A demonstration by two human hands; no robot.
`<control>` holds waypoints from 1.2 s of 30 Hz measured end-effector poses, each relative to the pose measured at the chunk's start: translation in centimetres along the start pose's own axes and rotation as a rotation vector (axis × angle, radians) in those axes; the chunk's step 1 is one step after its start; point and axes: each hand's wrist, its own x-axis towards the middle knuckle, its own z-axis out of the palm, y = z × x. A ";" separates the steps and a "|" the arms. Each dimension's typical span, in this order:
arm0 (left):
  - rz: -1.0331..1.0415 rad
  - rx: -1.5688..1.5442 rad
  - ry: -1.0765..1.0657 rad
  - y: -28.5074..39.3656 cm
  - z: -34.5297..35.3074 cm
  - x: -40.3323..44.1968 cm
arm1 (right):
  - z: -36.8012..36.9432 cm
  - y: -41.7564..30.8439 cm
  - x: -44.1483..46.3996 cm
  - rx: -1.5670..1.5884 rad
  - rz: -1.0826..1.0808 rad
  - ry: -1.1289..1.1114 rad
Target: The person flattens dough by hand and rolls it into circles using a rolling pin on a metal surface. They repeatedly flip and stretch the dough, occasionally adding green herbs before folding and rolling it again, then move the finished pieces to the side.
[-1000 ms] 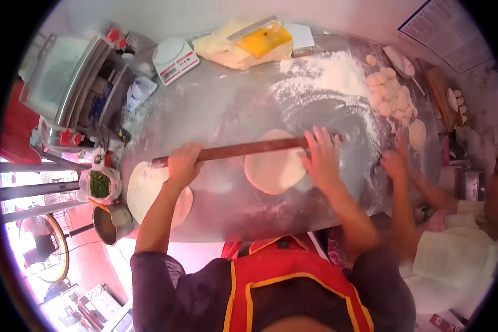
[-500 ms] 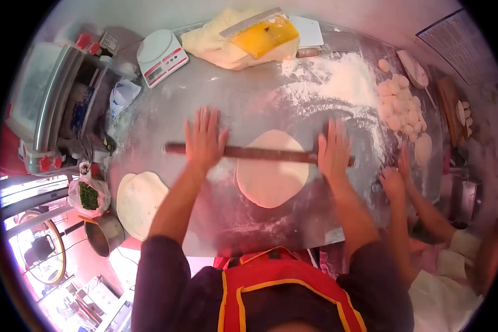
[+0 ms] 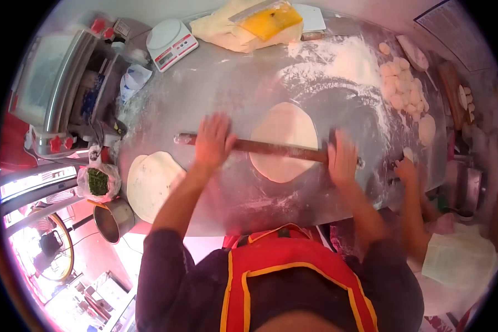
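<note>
A dark wooden rolling pin (image 3: 276, 149) lies across a flat round of dough (image 3: 282, 122) on the metal table. Near the pin's left end, my left hand (image 3: 213, 141) rests on top of it, fingers extended and slightly blurred. My right hand (image 3: 343, 157) lies on the pin right of the dough, its fingers stretched out and also blurred. Another flat dough piece (image 3: 154, 185), dotted with dark specks, is at the table's left edge, partly behind my left forearm.
Dough balls (image 3: 401, 88) and a co-worker's hand (image 3: 406, 170) are at the right. White flour (image 3: 354, 63), bulk dough (image 3: 216, 27) and a scale (image 3: 171, 44) lie at the back. Greens (image 3: 98, 181) and a metal pot (image 3: 113, 220) stand left.
From angling up to the right, the pin now tilts slightly down to the right. My left hand has gone from gripping the pin to lying flat on it. The co-worker's hands have shifted.
</note>
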 end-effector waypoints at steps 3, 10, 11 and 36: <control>-0.056 0.137 0.044 0.7 0.3 3.7 | -0.4 -1.3 2.1 -0.021 0.080 0.011; -0.095 0.017 -0.185 2.9 -1.5 -10.6 | -1.8 -5.5 -12.6 0.026 0.055 -0.100; -0.092 0.035 -0.207 3.0 -1.9 -10.5 | -1.7 -5.8 -14.0 0.035 0.065 -0.120; -0.063 -0.064 -0.209 7.5 -7.6 -12.3 | 5.2 -3.3 15.5 0.746 0.316 -0.795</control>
